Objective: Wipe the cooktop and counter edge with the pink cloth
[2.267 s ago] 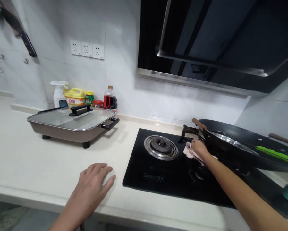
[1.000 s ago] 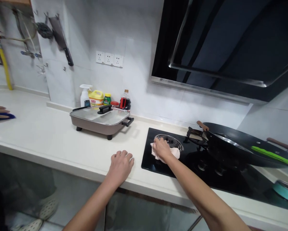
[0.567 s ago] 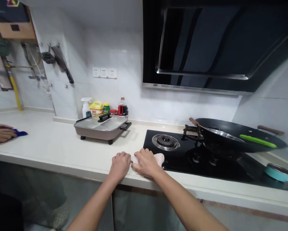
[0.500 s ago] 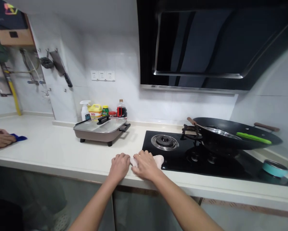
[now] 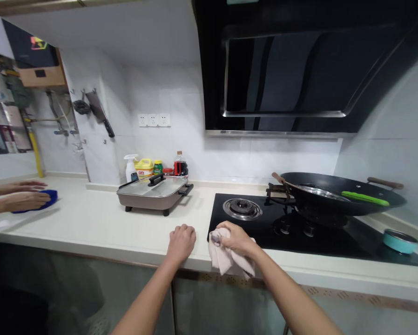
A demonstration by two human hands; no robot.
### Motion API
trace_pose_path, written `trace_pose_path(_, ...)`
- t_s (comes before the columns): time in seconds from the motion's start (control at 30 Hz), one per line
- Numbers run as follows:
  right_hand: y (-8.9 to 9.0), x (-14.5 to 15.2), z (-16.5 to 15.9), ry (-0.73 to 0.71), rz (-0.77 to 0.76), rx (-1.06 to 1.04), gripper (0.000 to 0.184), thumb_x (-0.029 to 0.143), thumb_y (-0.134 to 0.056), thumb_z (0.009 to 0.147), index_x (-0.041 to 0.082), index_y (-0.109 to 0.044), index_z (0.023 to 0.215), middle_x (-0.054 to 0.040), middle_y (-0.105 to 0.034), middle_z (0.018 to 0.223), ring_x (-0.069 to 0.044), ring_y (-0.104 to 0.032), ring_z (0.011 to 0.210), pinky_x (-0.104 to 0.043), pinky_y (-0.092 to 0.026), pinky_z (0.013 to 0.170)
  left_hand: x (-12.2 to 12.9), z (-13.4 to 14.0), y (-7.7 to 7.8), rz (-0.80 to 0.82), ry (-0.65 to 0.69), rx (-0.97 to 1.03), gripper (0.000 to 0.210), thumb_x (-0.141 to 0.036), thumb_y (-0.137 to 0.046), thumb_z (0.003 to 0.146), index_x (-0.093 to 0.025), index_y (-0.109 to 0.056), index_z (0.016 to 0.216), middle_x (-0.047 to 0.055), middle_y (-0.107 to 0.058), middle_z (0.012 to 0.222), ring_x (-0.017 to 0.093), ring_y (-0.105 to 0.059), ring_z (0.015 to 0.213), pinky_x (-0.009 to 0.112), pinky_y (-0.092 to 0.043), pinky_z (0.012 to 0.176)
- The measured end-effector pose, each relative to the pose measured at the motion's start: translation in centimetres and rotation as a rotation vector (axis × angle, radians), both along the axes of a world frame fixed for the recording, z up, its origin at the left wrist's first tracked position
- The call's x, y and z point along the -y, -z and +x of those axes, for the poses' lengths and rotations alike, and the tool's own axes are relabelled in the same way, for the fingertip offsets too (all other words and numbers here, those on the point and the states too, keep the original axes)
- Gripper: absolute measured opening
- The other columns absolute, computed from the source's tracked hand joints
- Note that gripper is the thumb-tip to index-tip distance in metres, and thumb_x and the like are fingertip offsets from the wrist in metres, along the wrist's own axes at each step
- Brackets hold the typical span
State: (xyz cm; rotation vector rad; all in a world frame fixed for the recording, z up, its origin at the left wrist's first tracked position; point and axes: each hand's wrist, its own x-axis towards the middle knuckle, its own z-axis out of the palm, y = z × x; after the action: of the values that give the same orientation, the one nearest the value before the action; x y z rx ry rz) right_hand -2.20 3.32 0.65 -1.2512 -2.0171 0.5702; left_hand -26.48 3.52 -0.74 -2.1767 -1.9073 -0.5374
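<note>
My right hand [image 5: 235, 237] grips a pale pink cloth [image 5: 225, 258], its folds hanging over the counter edge in front of the hob. A darker patch shows on the bunched part by my thumb. My left hand [image 5: 182, 242] rests on the white counter [image 5: 135, 232] to the left of the cloth, fingers curled and no cloth visible in it. The black glass hob [image 5: 265, 232] lies just beyond my right hand, with a bare burner [image 5: 242, 209] nearest. Behind my left hand stands a brown electric pan [image 5: 153, 200] with a glass lid.
A large black wok [image 5: 334, 204] holding a green-handled utensil [image 5: 365, 198] sits on the right burner. A turquoise round container [image 5: 400, 242] is at far right. Bottles [image 5: 144, 170] line the wall. At left, another person's hands [image 5: 23, 197] press a blue cloth [image 5: 50, 199].
My right hand has lifted the pink cloth off the counter and shifted right, so it hangs loose. My left hand is now apart from it. The other person's hands and blue cloth show more fully.
</note>
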Motion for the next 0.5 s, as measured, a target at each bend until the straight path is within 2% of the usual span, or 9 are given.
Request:
trace_pose_path(0.13, -1.0, -2.7, 4.1, 0.133, -0.032, 0.036, 0.031, 0.032, -0.06, 0.086, 0.022, -0.07, 0.114, -0.0029, -0.076, 0.109, -0.02, -0.068, 0.096, -0.028, -0.05, 0.084, -0.3, -0.1, 0.4, 0.011, 0.006, 0.041, 0.031, -0.029, -0.046, 0.103, -0.02, -0.074, 0.111, 0.012, -0.07, 0.12, 0.028, -0.059, 0.116, 0.041, -0.041, 0.094)
trace_pose_path(0.23, -1.8, -4.0, 6.8, 0.196, -0.06, 0.129, 0.026, 0.028, -0.053, 0.089, 0.021, -0.074, 0.103, -0.0032, -0.078, 0.105, -0.02, -0.069, 0.098, -0.028, -0.049, 0.086, -0.4, -0.2, 0.6, 0.01, 0.005, 0.064, 0.03, -0.029, -0.047, 0.103, -0.02, -0.074, 0.112, 0.012, -0.07, 0.122, 0.028, -0.059, 0.116, 0.041, -0.04, 0.095)
trace_pose_path(0.3, -2.5, -4.5, 8.0, 0.217, -0.079, 0.199, 0.03, 0.027, -0.046, 0.094, 0.022, -0.075, 0.093, -0.0033, -0.078, 0.101, -0.02, -0.07, 0.097, -0.028, -0.049, 0.086, -0.4, -0.2, 0.6, 0.005, 0.005, 0.074, 0.03, -0.03, -0.047, 0.102, -0.021, -0.074, 0.113, 0.012, -0.07, 0.122, 0.028, -0.059, 0.117, 0.041, -0.04, 0.095)
trace_pose_path(0.4, -3.8, -5.1, 9.2, 0.28, -0.093, 0.314, 0.028, 0.027, -0.051, 0.093, 0.023, -0.075, 0.079, -0.0037, -0.077, 0.094, -0.02, -0.069, 0.094, -0.028, -0.049, 0.085, -0.4, -0.2, 0.6, 0.001, 0.005, 0.087, 0.03, -0.031, -0.048, 0.102, -0.021, -0.074, 0.114, 0.012, -0.07, 0.122, 0.028, -0.058, 0.118, 0.04, -0.039, 0.097)
trace_pose_path(0.5, -5.5, -5.5, 10.3, 0.42, -0.075, 0.412, 0.021, 0.032, -0.058, 0.091, 0.024, -0.077, 0.087, -0.0053, -0.075, 0.098, -0.023, -0.068, 0.097, -0.033, -0.048, 0.087, -0.3, -0.1, 0.6, 0.004, 0.004, 0.097, 0.029, -0.031, -0.049, 0.102, -0.021, -0.074, 0.113, 0.012, -0.07, 0.123, 0.028, -0.058, 0.119, 0.04, -0.039, 0.097)
